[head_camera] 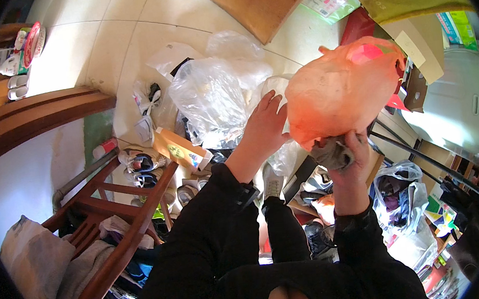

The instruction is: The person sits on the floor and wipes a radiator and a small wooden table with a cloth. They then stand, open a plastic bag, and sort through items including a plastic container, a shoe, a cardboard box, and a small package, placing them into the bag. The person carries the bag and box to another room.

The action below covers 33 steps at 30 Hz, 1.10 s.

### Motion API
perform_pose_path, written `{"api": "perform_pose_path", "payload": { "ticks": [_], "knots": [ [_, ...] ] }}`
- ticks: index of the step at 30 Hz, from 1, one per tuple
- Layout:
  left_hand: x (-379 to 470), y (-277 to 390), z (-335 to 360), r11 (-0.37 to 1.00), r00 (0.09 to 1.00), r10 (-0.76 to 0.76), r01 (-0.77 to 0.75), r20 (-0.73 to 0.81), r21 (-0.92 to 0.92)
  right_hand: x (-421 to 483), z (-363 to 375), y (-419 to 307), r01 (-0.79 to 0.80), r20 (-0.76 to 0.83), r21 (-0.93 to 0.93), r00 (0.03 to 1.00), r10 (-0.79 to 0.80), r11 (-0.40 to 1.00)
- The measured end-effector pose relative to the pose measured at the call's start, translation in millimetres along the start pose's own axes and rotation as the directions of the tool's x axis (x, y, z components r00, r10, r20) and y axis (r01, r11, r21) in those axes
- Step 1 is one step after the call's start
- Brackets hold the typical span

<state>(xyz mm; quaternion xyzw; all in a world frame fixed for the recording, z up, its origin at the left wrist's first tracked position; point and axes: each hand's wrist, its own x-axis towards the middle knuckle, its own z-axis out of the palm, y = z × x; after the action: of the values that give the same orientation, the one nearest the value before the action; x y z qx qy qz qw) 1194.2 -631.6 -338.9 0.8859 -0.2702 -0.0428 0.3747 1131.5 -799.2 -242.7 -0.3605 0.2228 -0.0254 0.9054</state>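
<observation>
My right hand [354, 153] grips a crumpled grey-brown cloth item [333, 152] against the lower end of a bulging, translucent orange-red plastic bag [341, 87]. What fills the bag is mostly hidden. My left hand [264, 127] has its fingers spread beside the bag's left side and holds nothing; whether its fingertips touch the bag I cannot tell. Below and left of that hand, clear plastic bags [212, 96] lie heaped on the tiled floor. A small knotted clear bag [148, 98] with dark contents lies further left.
A wooden chair [134, 228] loaded with clothes stands at the left. Near it are an orange carton [181, 148] and several shoes [141, 159]. At the right are a metal rack bar [436, 169], a clear bag of clothes [399, 196] and a pale plastic bin [455, 102].
</observation>
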Motion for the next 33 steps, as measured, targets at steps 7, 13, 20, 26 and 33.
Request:
{"api": "perform_pose_path", "payload": {
  "ticks": [7,13,20,26,33],
  "knots": [
    [-2,4,-10,0.971,0.992,-0.122,0.113,-0.035,-0.209,32,-24,32,0.208,0.231,-0.89,0.973,0.008,0.406],
    [-5,3,-3,0.852,0.949,-0.316,0.284,0.0,-0.441,60,-31,62,0.433,0.423,-0.86,0.901,-0.097,0.271],
    [-5,-18,21,0.842,0.935,-0.324,0.217,-0.141,-0.494,70,-29,52,0.299,0.351,-0.848,0.935,0.043,0.437],
    [5,-31,31,0.259,0.786,-0.617,0.234,0.026,-0.937,24,-40,38,-0.121,-0.122,-0.979,0.993,0.004,0.165],
    [10,-14,23,0.231,0.787,-0.615,0.244,0.053,-0.942,52,-55,75,-0.275,-0.254,-0.843,0.961,0.11,0.462]
  ]
}}
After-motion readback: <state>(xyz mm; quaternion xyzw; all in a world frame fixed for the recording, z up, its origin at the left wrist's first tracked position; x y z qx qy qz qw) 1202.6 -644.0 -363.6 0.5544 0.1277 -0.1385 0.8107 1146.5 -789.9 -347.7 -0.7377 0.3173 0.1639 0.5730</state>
